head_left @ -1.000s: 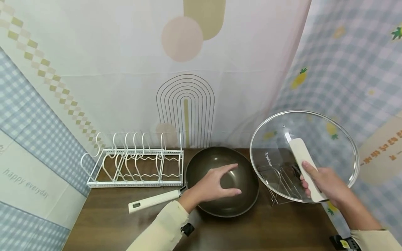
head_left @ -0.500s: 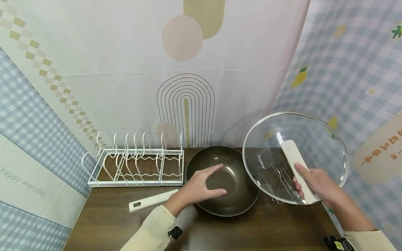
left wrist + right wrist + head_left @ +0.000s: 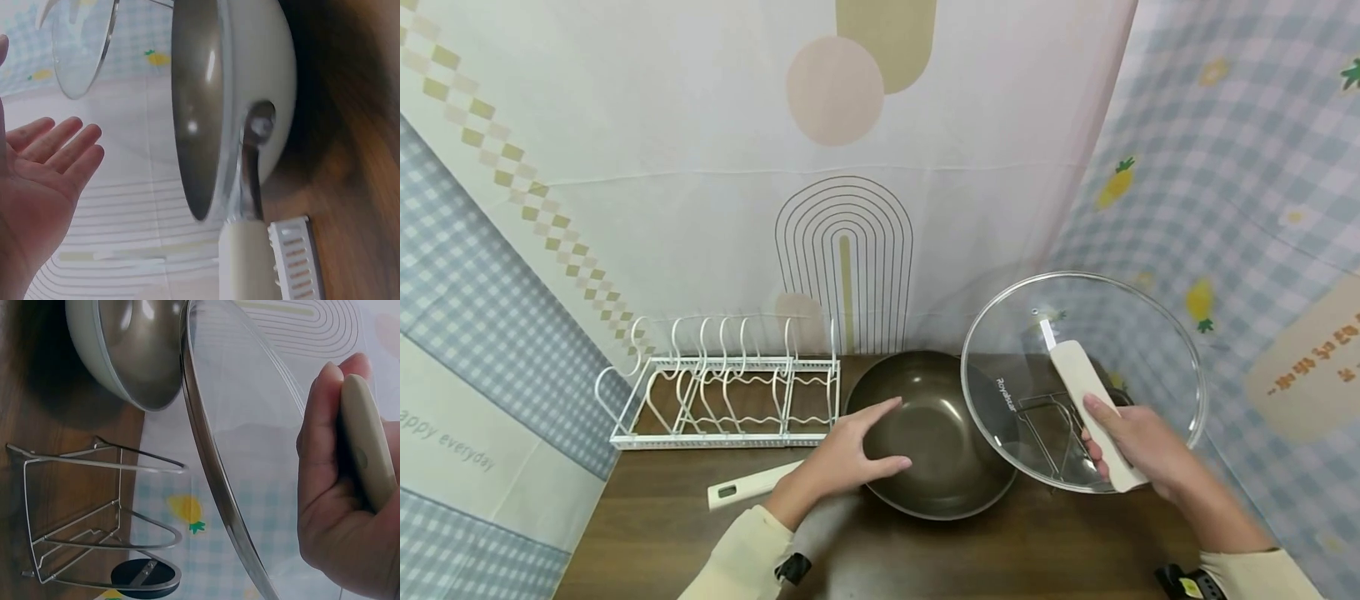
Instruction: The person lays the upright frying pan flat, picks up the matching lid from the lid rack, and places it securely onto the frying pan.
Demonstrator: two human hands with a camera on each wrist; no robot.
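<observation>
My right hand (image 3: 1138, 442) grips the long cream handle (image 3: 1090, 400) of a round glass lid (image 3: 1000, 333) with a metal rim. The lid is held in the air, tilted, right of the wok and above a wire stand. A dark-lined wok (image 3: 947, 450) with a cream outside stands on the table, its inside bare. My left hand (image 3: 842, 454) hovers over the wok's left side, thumb and fingers spread apart and holding nothing. The left wrist view shows that hand's palm (image 3: 37, 194) apart from the wok (image 3: 269, 69). Beneath my left forearm, the wok handle (image 3: 748, 486) points left.
At the back left stands a white pot rack (image 3: 722, 440) with curved dividers. The wire stand (image 3: 75, 459) with a dark oval piece (image 3: 147, 578) at one end is right of the wok. Patterned cloth hangs behind and at both sides of the wooden table (image 3: 647, 533).
The right hand has carried the lid leftward, nearer the wok and partly overlapping its right edge in view. My left hand has drawn back to the left, still spread. The wok stays in place.
</observation>
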